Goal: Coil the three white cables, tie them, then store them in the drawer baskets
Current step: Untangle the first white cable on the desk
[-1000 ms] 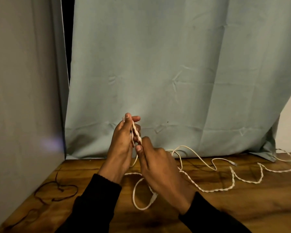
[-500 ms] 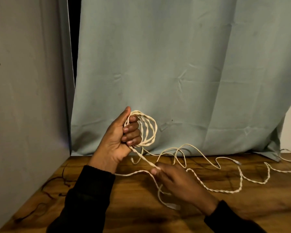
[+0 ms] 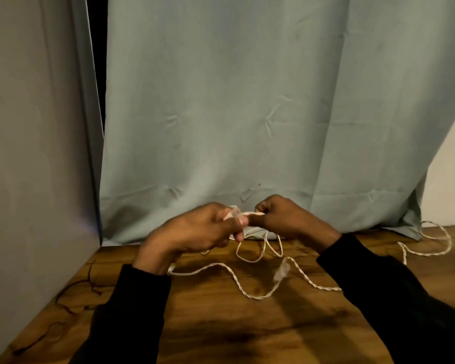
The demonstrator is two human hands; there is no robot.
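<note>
A white twisted cable (image 3: pixel 237 281) lies in loose waves across the wooden table (image 3: pixel 247 332). Part of it is bunched between my two hands, held a little above the table near the curtain. My left hand (image 3: pixel 195 232) is closed on the bunch from the left. My right hand (image 3: pixel 286 219) pinches the same bunch from the right, fingertips almost touching the left ones. A few loops hang down from the bunch to the table. Another stretch of white cable (image 3: pixel 431 245) curls at the far right by the curtain's corner. No drawer baskets are visible.
A pale blue-grey curtain (image 3: pixel 247 114) hangs right behind the table. A grey panel (image 3: pixel 37 153) closes off the left side. Thin dark lines (image 3: pixel 71 298) mark the table at the left, possibly a cord or cracks. A pale wall shows at the far right.
My left hand has come down from its raised position with the coil. My right hand has risen from the table to meet it, and both now hold the bunch together.
</note>
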